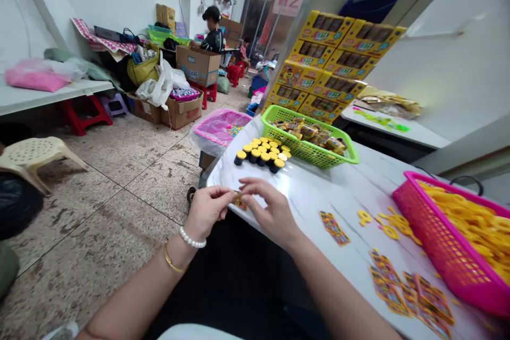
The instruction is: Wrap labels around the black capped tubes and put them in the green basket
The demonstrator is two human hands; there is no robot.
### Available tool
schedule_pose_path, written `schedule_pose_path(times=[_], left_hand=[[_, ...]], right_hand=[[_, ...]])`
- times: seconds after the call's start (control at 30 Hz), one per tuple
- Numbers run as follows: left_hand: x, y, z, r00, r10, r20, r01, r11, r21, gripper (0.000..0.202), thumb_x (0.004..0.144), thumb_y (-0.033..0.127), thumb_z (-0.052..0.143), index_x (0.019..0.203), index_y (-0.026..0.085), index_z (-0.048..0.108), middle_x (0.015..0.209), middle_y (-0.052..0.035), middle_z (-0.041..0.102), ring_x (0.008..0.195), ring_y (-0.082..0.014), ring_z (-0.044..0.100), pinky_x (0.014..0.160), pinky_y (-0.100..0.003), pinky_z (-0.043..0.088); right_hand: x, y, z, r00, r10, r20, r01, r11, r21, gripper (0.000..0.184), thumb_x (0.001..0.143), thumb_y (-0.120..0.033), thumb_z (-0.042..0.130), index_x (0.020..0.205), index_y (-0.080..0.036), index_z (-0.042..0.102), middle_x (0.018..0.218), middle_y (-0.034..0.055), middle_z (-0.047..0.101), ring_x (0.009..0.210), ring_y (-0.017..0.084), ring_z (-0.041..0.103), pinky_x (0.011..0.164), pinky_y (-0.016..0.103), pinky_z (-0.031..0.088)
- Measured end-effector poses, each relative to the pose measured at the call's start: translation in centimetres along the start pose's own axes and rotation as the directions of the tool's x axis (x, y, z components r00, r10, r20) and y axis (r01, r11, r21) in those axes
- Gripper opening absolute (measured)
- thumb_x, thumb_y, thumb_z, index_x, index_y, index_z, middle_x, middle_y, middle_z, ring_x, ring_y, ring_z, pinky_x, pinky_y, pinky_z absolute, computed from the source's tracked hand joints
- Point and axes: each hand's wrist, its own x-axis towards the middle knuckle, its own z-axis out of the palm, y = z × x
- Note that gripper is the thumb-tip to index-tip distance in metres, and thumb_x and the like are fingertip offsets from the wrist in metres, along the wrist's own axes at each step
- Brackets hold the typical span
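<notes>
My left hand (pixel 207 206) is at the table's front corner, thumb and forefinger pinched on a small printed label (pixel 240 202) in orange and yellow. Over its other side curves my right hand (pixel 268 203), its thumb close by the label and the fingers arched apart from the thumb. Whether the right thumb presses on it I cannot tell. Just beyond both hands stands a group of small black jars with yellow lids (pixel 264 153). To the right lies a strip of printed labels (pixel 333 227), with more label sheets (pixel 410 292) nearer me.
A green basket (pixel 342 158) of wrapped pieces stands behind the jars, before stacked yellow boxes (pixel 319 71). A magenta basket (pixel 442 244) of yellow plastic parts is at right, loose yellow rings (pixel 390 231) beside it. A pink basket (pixel 219 122) adjoins the table's left edge. Another person (pixel 213 37) sits farther back.
</notes>
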Motion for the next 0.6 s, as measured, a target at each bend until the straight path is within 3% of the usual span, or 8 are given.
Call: schedule_pose_path(times=[0.1,0.2,0.3,0.37,0.43,0.5,0.53,0.6], left_hand=[[0.5,0.6,-0.4,0.999,-0.014,-0.048,0.011,0.998,-0.055,0.035,0.059,0.039,0.087,0.070,0.011,0.068,0.043,0.0044,0.051,0.036,-0.0044,0.039,0.036,-0.017,0.018],[0.8,0.9,-0.6,0.999,-0.006,-0.050,0.003,0.997,-0.071,0.033,0.062,0.034,0.086,0.065,0.013,0.061,0.039,0.0053,0.049,0.034,-0.0038,0.038,0.035,-0.015,0.017],[1.1,1.0,-0.9,0.999,-0.015,-0.049,0.008,0.992,-0.126,0.031,0.067,0.031,0.084,0.067,0.014,0.057,0.042,0.0048,0.054,0.030,-0.0034,0.038,0.033,-0.014,0.017],[1.4,1.1,-1.2,0.997,-0.055,-0.054,0.045,0.983,-0.175,0.027,0.073,0.028,0.080,0.071,0.014,0.058,0.049,0.0030,0.060,0.028,-0.0025,0.038,0.031,-0.014,0.017],[1.8,1.3,-1.5,0.992,-0.114,-0.050,0.100,0.968,-0.230,0.019,0.079,0.022,0.075,0.074,0.011,0.060,0.055,0.0013,0.063,0.028,-0.0010,0.038,0.029,-0.013,0.016],[2.3,1.8,-1.6,0.984,-0.177,-0.020,0.164,0.943,-0.290,0.011,0.084,0.015,0.069,0.079,0.009,0.062,0.060,-0.0005,0.065,0.029,0.0003,0.039,0.029,-0.011,0.018],[2.5,2.0,-1.6,0.978,-0.207,0.000,0.196,0.926,-0.323,0.007,0.086,0.011,0.066,0.081,0.008,0.063,0.062,-0.0012,0.065,0.031,0.0007,0.040,0.029,-0.010,0.019],[3.2,2.5,-1.3,0.966,-0.256,0.041,0.251,0.887,-0.388,0.008,0.088,0.006,0.061,0.081,0.007,0.063,0.063,-0.0010,0.064,0.032,0.0010,0.042,0.029,-0.008,0.022]], right_hand=[[4.6,2.7,-0.3,0.999,-0.036,-0.021,0.030,0.975,-0.219,0.011,0.090,-0.028,0.066,0.097,-0.021,0.070,0.114,0.0117,0.073,0.111,0.028,0.065,0.100,0.047,0.050],[8.8,5.3,0.1,0.980,-0.030,0.197,0.126,0.860,-0.494,0.032,0.085,-0.013,0.065,0.116,-0.019,0.071,0.130,0.0123,0.069,0.130,0.036,0.051,0.110,0.056,0.037],[10.9,6.5,0.6,0.924,0.008,0.381,0.222,0.802,-0.555,0.026,0.086,-0.010,0.061,0.105,-0.017,0.076,0.110,0.0127,0.076,0.126,0.035,0.052,0.113,0.055,0.032],[10.8,6.5,0.7,0.919,-0.007,0.394,0.232,0.816,-0.529,0.020,0.086,-0.014,0.062,0.098,-0.017,0.077,0.101,0.0135,0.076,0.118,0.033,0.056,0.110,0.051,0.035],[9.6,6.2,0.3,0.953,-0.002,0.303,0.134,0.899,-0.417,0.023,0.083,-0.019,0.066,0.104,-0.017,0.076,0.103,0.0134,0.075,0.109,0.031,0.061,0.103,0.048,0.042],[7.9,5.8,-0.5,0.976,0.117,0.182,-0.093,0.987,-0.132,0.031,0.081,-0.028,0.071,0.110,-0.019,0.074,0.104,0.0114,0.075,0.099,0.027,0.065,0.094,0.044,0.049],[7.0,5.6,-0.9,0.963,0.219,0.156,-0.230,0.971,0.060,0.034,0.080,-0.033,0.073,0.111,-0.020,0.074,0.102,0.0098,0.075,0.094,0.025,0.067,0.091,0.042,0.051],[5.5,5.0,-1.8,0.896,0.391,0.211,-0.444,0.806,0.391,0.034,0.077,-0.041,0.077,0.106,-0.023,0.075,0.097,0.0061,0.077,0.088,0.022,0.069,0.088,0.040,0.053]])
